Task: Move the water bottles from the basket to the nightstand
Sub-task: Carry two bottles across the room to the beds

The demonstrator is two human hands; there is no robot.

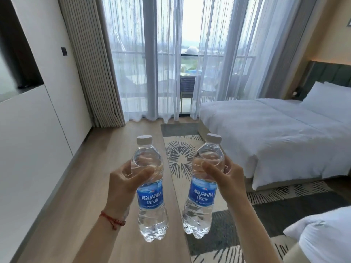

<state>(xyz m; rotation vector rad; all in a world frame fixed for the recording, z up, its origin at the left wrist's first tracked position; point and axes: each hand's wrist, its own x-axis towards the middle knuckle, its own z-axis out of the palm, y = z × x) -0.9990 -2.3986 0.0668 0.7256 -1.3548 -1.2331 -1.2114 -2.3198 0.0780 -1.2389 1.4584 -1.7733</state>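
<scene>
While both arms reach out over the wood floor, each hand carries one water bottle upright in the air, well above the ground. At the far left, a white wall runs back to beige drapes, and sheer curtains hang over the glass door behind, parted in the middle to show a balcony.

A red cord circles the left wrist. The left hand is wrapped around the upper body of the left bottle, thumb across the front just above the blue label, fingers curled behind. That bottle has a white cap, clear water inside, and its base hangs free.

Just beside it, apart and not touching, the right bottle tilts slightly, cap leaning right. The right hand is clamped on its upper body in the same way, thumb in front above the label, fingertips showing through the plastic.

Below and behind the bottles lies a patterned rug. Right of it stands a bed with white linen, a pillow and a dark headboard. Another white bed corner shows at lower right. Neither basket nor nightstand can be made out with certainty.
</scene>
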